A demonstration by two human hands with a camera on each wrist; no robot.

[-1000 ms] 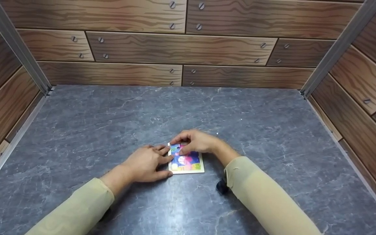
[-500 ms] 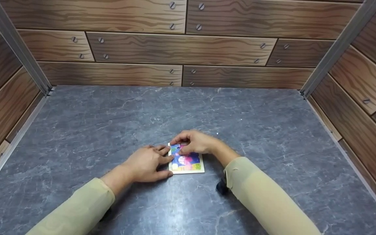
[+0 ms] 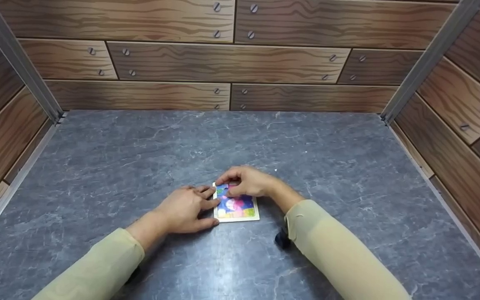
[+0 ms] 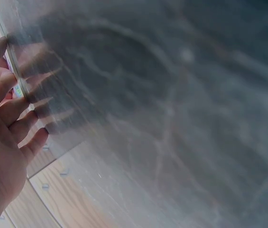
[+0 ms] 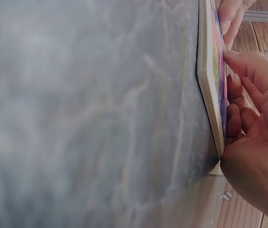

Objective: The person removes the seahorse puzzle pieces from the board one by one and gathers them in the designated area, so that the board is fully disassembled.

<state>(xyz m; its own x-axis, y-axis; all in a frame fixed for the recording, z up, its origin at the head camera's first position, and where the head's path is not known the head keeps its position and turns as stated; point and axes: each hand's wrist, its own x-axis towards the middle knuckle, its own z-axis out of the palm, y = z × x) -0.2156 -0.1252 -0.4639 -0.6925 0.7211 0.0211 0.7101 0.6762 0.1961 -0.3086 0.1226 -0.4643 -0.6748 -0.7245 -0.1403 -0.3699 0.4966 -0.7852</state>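
A small picture puzzle (image 3: 236, 206) with a pale frame lies flat on the table, printed in blue, pink and yellow. My left hand (image 3: 183, 210) rests at its left side, fingers stretched, their tips and the thumb at the frame's edge. Over the upper part bends my right hand (image 3: 252, 181). Its thumb and index finger hold a blue-green puzzle piece (image 3: 220, 191) at the upper left corner, with a small dark gap beside it. The right wrist view shows the thumb tip on the picture and the other fingers curled above the puzzle (image 5: 212, 71). The right hand hides the puzzle's upper right.
The grey marbled table (image 3: 140, 146) reaches back to a wood-patterned wall (image 3: 223, 62), with similar walls at both sides. A dark object (image 3: 282, 239) shows under the right sleeve. A tiny white speck (image 3: 276, 170) lies beyond the right wrist.
The whole head view has shifted slightly left. Both hands and the puzzle keep nearly the same positions relative to each other.
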